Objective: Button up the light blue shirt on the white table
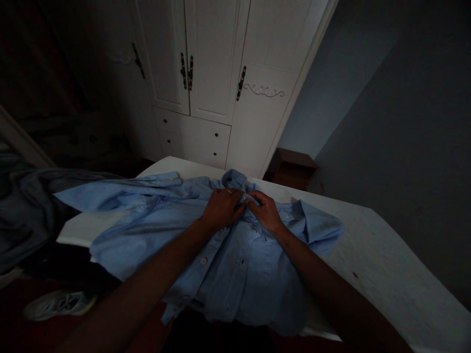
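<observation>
A light blue button-up shirt [265, 264] lies spread on a white table, its collar at the far side and its hem hanging over the near edge. Just below the collar, my left hand [222, 208] pinches the front placket, a ring on one finger. My right hand [265, 212] meets it there, thumb and fingers closed on the other side of the placket. The exact bit of cloth or button between the fingertips is hidden. Further down, the front hangs unfastened, with a pale button [203, 261] showing on one edge and buttonholes on the other.
The white table [371, 255] extends to the right. Dark grey clothing [25, 211] is heaped at the left, with a shoe [59, 304] on the red floor below. Behind stand a white wardrobe [209, 63] and a small brown cabinet [294, 166].
</observation>
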`<state>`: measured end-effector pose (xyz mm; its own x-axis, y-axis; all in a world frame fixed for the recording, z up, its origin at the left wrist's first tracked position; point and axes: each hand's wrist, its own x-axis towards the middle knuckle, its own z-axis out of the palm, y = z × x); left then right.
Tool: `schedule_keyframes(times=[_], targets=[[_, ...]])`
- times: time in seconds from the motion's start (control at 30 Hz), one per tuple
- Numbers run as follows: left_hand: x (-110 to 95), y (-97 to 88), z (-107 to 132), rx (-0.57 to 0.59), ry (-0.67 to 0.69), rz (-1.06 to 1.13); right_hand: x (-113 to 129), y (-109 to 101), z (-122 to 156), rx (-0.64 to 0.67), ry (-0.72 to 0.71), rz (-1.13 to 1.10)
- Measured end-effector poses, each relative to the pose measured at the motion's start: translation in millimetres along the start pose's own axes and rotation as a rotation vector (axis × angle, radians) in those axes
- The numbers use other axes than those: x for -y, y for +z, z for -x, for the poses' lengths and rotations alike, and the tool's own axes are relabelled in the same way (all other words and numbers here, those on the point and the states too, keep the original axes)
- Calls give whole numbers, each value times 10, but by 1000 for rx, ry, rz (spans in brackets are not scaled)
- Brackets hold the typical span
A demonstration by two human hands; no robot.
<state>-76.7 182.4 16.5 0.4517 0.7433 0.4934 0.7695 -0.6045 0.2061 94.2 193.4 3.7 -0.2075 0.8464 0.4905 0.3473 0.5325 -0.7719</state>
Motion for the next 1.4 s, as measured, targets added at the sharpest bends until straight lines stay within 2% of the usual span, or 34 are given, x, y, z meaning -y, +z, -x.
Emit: schedule_keyframes(times=[0.17,0.27,0.4,0.5,0.67,0.93,1.07,1.2,1.3,1.4], targets=[[11,8,-24,90,-29,-40,4,21,-1,-13,-17,13],[48,26,-33,88,-27,20,1,36,0,-7,-16,20],[104,64,-41,75,-26,104,-27,57,-4,-64,0,16],[139,102,-42,54,-26,168,-34,59,-7,-104,-61,9],[189,161,-39,24,-26,275,-1,28,5,3,-223,159],[228,212,-46,1,-36,336,23,-10,23,27,-248,508],[230,227,-42,11,-72,337,44,8,20,43,-247,546],[214,206,-20,-108,-77,355,33,26,15,18,-224,511],[178,148,-9,-160,-45,275,7,31,14,-8,-199,471],[134,86,-11,-131,-19,146,-20,36,13,-27,-198,434]])
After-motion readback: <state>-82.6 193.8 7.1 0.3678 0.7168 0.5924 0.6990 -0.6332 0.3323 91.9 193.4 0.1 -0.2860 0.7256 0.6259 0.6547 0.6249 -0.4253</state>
